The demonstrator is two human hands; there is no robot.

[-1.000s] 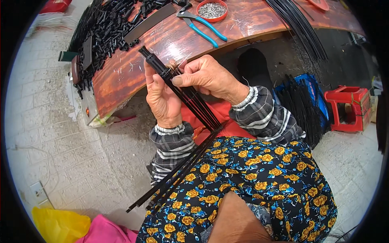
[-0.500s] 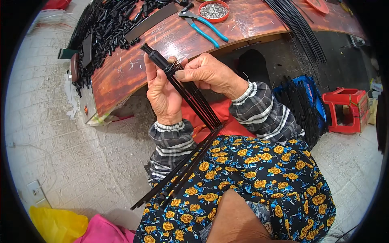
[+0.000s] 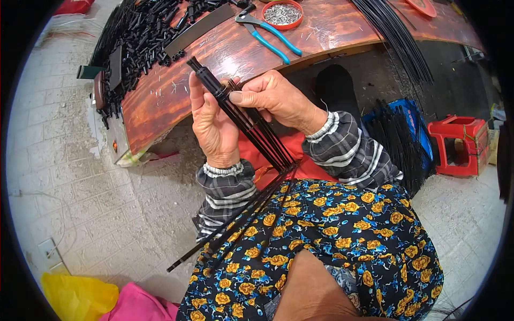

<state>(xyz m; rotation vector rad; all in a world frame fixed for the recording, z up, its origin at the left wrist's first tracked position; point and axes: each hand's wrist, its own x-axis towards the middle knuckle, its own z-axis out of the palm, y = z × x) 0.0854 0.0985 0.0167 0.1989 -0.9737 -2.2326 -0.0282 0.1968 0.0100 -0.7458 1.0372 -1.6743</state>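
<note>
A black umbrella frame (image 3: 265,140) of thin ribs slants across between my hands, with a black plastic hub (image 3: 208,80) at its upper end. My left hand (image 3: 217,136) supports it at the hub, thumb in front and fingers partly hidden behind. My right hand (image 3: 286,104) pinches the ribs just below the hub with thumb and forefinger. Lower down, the ribs bend at a joint above my lap. Their loose ends fan out to the lower left over my flowered clothing (image 3: 332,230).
Ahead is a wooden table (image 3: 160,109) with a heap of black plastic hubs (image 3: 144,45), blue-handled pliers (image 3: 278,36) and a red dish (image 3: 284,27) of small metal pieces. Black ribs (image 3: 399,40) overhang its right edge. A red stool (image 3: 458,144) stands at right.
My hands hold nearly the same grip. The loose rib ends over my lap have swung and spread apart a little; the hub has barely shifted.
</note>
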